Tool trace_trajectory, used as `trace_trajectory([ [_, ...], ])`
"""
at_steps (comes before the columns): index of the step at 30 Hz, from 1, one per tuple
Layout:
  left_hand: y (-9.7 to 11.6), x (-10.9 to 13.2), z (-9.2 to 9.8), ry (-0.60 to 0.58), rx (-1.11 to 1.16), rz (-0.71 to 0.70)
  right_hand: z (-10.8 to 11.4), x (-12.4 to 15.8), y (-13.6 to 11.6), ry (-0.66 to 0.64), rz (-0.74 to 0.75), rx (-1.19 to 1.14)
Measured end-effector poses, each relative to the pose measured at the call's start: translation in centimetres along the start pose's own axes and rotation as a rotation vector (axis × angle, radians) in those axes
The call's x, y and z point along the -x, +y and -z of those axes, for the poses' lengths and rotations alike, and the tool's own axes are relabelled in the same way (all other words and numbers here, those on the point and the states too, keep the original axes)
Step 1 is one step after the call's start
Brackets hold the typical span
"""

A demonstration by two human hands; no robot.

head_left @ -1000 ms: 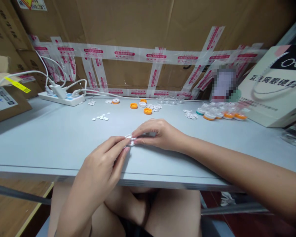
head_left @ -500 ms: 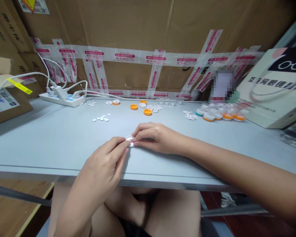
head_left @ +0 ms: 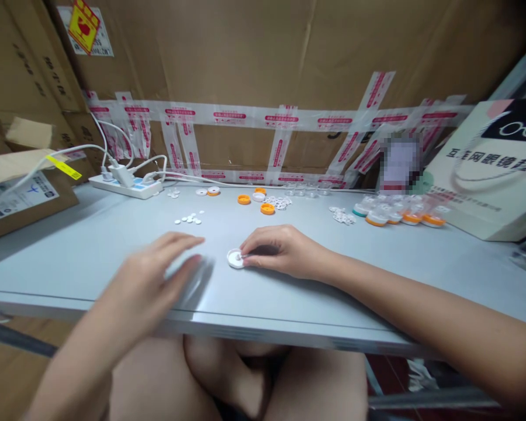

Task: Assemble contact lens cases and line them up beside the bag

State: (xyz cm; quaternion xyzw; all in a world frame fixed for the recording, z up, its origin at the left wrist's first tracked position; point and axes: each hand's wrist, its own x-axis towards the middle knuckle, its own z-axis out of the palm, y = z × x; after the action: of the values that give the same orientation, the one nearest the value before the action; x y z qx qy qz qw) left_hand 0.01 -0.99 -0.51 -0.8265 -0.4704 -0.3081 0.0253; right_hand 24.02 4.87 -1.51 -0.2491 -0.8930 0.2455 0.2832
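packing workroom, taped cartons [head_left: 254, 64], caps [head_left: 267, 208]

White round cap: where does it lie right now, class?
Head view, near centre: the white round cap lies on the grey table at the fingers of the right hand, the left hand apart to its left.

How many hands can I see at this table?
2. The right hand rests on the table, fingers on a white cap; the left hand, open and blurred, is just left of it. No others show.
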Motion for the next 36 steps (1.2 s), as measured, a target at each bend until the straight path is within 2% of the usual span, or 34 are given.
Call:
trace_trajectory([
  [2,-2.4,-1.4,1.5,0.004,-0.168,0.064,0.0,0.0,-0.1,-0.005,-0.038,-0.016],
  [5,-5.4,-3.8,2.9,-0.229,-0.314,0.059,0.2,0.0,-0.4,-0.022,-0.064,-0.008],
  [6,-6.1,-4.5,3.0,-0.264,-0.353,0.06,0.3,-0.1,-0.5,-0.022,-0.072,-0.005],
  [11,-8.3,-6.8,1.6,-0.325,-0.358,0.041,0.3,-0.1,-0.7,-0.013,-0.127,-0.013],
  [17,-9.6,-7.3,-0.1,-0.339,-0.316,0.033,0.1,0.0,-0.6,-0.007,-0.144,-0.028],
  [20,-8.6,-7.0,0.1,-0.323,-0.293,0.055,0.0,-0.1,-0.6,-0.01,-0.129,-0.035],
  [24,-4.5,-6.2,0.6,-0.354,-0.178,0.062,-0.2,-0.1,-0.4,-0.008,-0.107,-0.03],
  [25,-3.2,-6.0,0.7,-0.374,-0.107,0.061,-0.3,-0.2,-0.4,-0.008,-0.101,-0.027],
  [27,-0.9,-5.8,0.6,-0.422,0.189,0.08,-0.3,-0.1,-0.3,-0.008,-0.089,-0.03],
  [29,0.7,-5.8,0.4,-0.44,0.345,0.066,-0.4,-0.1,-0.2,-0.011,-0.077,-0.035],
  [33,1.3,-6.0,-0.6,-0.448,0.352,0.001,-0.5,-0.2,-0.2,-0.016,-0.063,-0.026],
  [36,0.8,-5.9,-1.1,-0.472,0.35,0.047,-0.4,-0.2,-0.2,-0.014,-0.064,-0.02],
])
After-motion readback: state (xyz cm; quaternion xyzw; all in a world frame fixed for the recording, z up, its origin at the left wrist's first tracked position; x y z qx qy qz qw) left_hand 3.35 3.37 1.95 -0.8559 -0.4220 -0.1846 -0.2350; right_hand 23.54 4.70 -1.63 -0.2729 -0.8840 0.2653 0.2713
